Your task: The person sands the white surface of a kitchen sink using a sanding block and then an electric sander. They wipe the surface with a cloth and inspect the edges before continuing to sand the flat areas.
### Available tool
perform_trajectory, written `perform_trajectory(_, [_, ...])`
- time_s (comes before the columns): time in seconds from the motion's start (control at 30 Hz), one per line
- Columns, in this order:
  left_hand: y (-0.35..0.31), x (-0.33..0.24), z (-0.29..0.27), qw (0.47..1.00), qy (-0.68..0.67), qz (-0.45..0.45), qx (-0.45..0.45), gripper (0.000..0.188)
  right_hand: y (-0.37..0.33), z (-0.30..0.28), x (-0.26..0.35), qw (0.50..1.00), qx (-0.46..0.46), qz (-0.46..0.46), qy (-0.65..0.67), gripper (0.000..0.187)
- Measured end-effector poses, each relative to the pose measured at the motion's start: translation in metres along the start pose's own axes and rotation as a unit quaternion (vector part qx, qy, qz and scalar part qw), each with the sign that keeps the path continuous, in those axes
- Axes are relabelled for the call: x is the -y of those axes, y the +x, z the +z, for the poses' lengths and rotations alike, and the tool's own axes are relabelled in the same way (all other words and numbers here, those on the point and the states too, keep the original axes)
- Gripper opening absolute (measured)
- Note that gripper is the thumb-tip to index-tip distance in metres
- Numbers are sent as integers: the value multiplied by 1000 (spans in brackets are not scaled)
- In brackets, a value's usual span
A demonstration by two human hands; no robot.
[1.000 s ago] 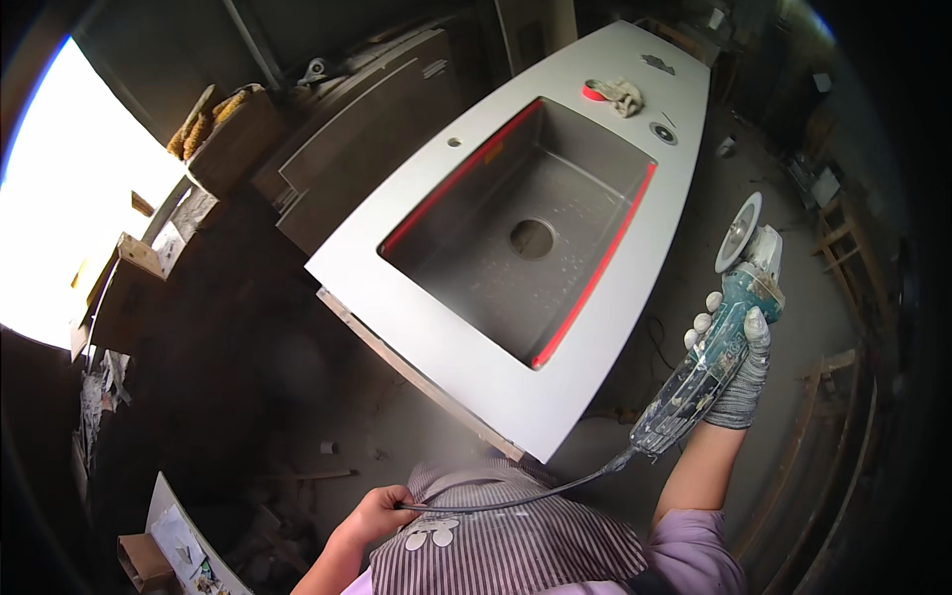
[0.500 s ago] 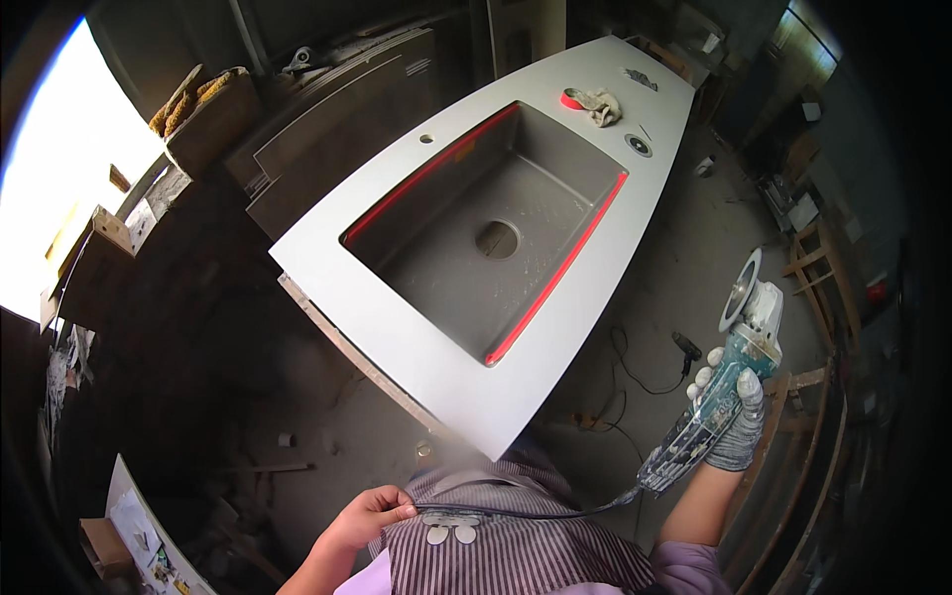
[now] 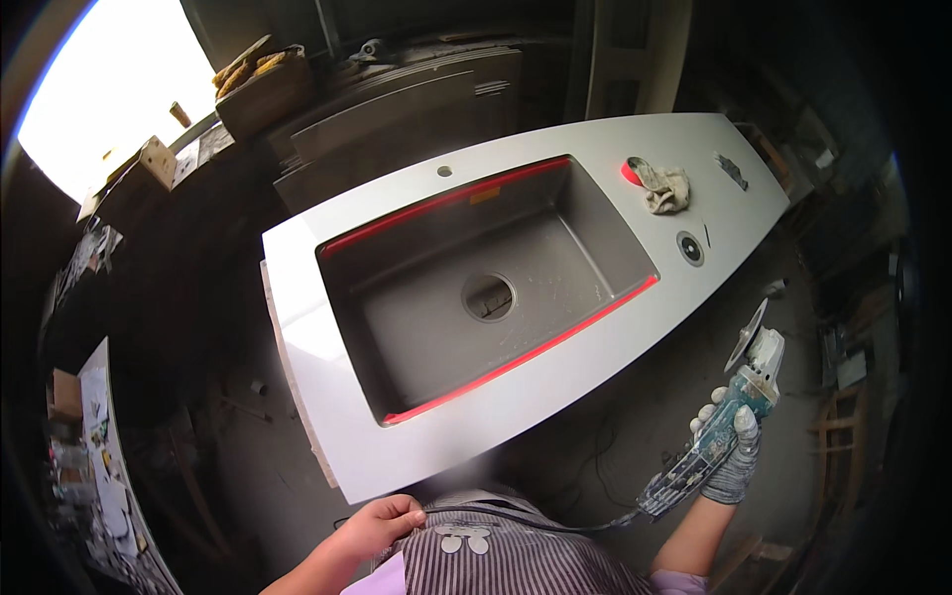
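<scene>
Gloved in grey and white, my right hand (image 3: pixel 732 458) grips an angle grinder (image 3: pixel 716 428), teal and smeared with white dust, its disc (image 3: pixel 746 337) at the upper end. The grinder is held to the right of the countertop, apart from it. My bare left hand (image 3: pixel 389 524) is closed on the grinder's black cord (image 3: pixel 516 516), which runs across the striped apron (image 3: pixel 496 555). Before me lies a white countertop (image 3: pixel 535 416) with a grey sink (image 3: pixel 426 327) set in it. Red tape (image 3: pixel 535 355) lines the sink's far and near edges.
On the countertop's right part lie a crumpled cloth (image 3: pixel 664 188), a red tape roll (image 3: pixel 631 172), a round drain fitting (image 3: pixel 691 249) and a dark scrap (image 3: pixel 732 172). Sheet panels (image 3: pixel 397 114) lean behind. A cluttered board (image 3: pixel 104 436) stands at left, wooden frames (image 3: pixel 838 436) at right.
My view has turned, so the countertop now lies more crosswise before me. The right hand still holds the grinder and the left still holds the cord.
</scene>
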State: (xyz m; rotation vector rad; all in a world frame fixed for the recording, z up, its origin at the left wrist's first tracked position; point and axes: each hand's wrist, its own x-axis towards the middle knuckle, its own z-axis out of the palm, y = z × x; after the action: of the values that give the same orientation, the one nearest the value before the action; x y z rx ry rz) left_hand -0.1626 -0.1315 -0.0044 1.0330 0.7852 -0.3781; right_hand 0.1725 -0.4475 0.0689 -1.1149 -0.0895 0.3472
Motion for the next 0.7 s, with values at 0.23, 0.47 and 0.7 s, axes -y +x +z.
perform_trajectory(0.23, [-45, -61, 49, 979, 39, 106, -168, 13, 138, 25, 11, 990, 93, 88, 68, 50])
perform_trajectory(0.47, [-42, -158, 45, 882, 286, 308, -213, 15, 222, 116, 10, 979, 172, 105, -10, 49])
perform_trajectory(0.7, [27, -239, 58, 827, 310, 354, -309, 17, 334, 182, 14, 950, 281, 106, -89, 54])
